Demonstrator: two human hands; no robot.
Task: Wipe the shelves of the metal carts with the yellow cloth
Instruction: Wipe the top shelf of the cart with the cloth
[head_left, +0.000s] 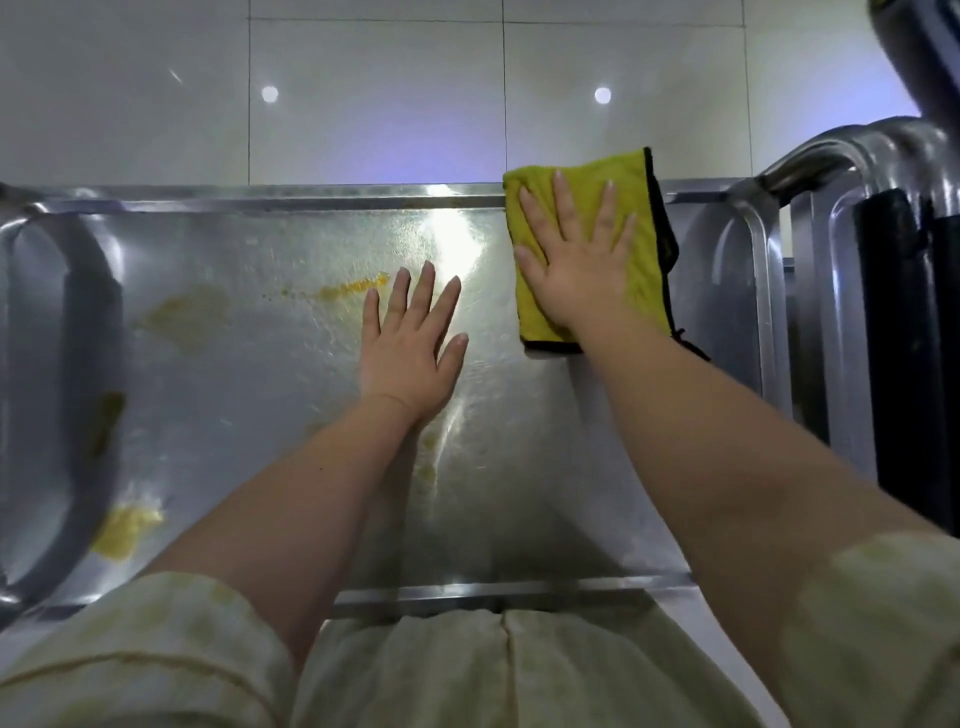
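Observation:
The top shelf of a metal cart (270, 395) fills the view below me, its steel scratched and shiny. A folded yellow cloth with a black edge (641, 208) lies at the shelf's far right, lapping over the far rim. My right hand (576, 260) presses flat on the cloth with fingers spread and straight. My left hand (410, 343) rests flat on the bare steel near the middle, fingers straight, holding nothing. Yellow-orange smears (358, 286) streak the shelf left of my left hand.
More yellowish stains mark the shelf at the left (182, 317) and near left corner (124, 530). A curved cart handle (57, 291) arches at the left. A second cart's tubular steel frame (852, 156) stands at the right. Tiled floor (363, 104) lies beyond.

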